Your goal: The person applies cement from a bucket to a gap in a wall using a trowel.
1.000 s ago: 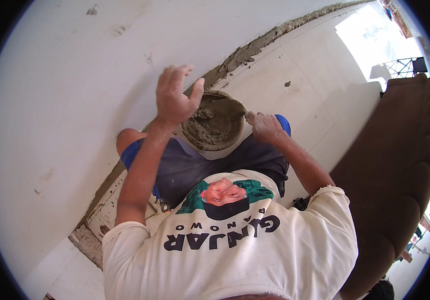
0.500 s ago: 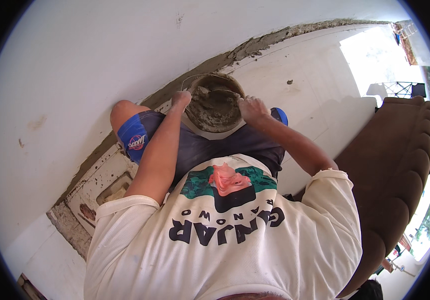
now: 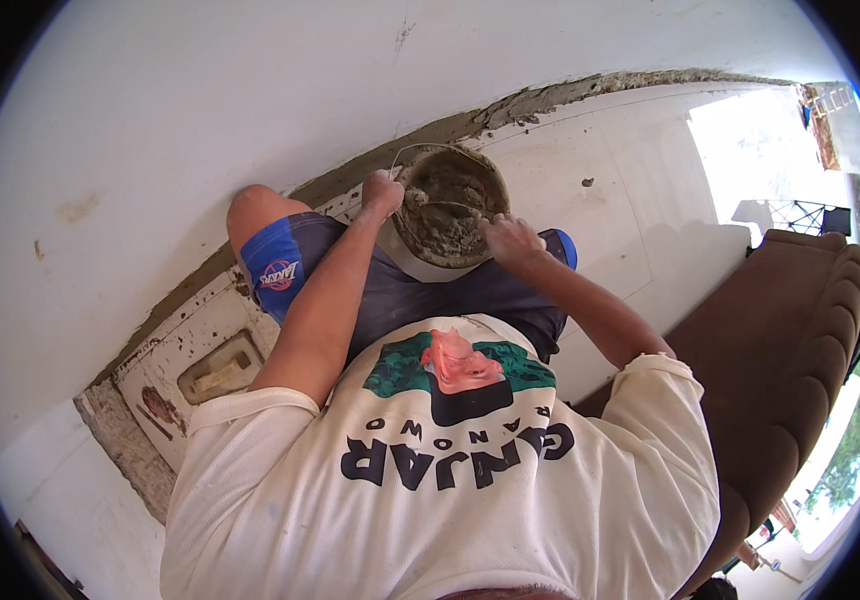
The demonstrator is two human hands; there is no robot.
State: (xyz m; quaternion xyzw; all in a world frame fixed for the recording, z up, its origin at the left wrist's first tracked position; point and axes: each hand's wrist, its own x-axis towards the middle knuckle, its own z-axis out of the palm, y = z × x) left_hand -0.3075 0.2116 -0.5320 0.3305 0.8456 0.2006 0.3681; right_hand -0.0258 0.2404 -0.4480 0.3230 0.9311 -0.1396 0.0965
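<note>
A round bucket [image 3: 499, 185] of wet grey mortar [image 3: 447, 185] stands on the floor between my bent legs. My left hand [image 3: 382, 192] is closed on its left rim, beside the thin wire handle [image 3: 428, 146] that arcs over the far edge. My right hand [image 3: 513, 242] is closed at the near right rim. From it a thin mortar-coated tool, which looks like a trowel [image 3: 453, 204], reaches across into the mix. Its grip is hidden in my fingers, and its blade is hard to tell from the mortar.
A plastering float [image 3: 220, 375] with a pale handle lies on the floor at my left, near a splattered tool [image 3: 161, 408]. Rough mortar [image 3: 510, 110] runs along the foot of the white wall [image 3: 200, 130]. A brown sofa [image 3: 770, 350] stands at my right.
My right hand and the tool have shifted slightly lower along the bucket's right side. My left hand stays on the rim. The view has tilted a little, showing more of the float.
</note>
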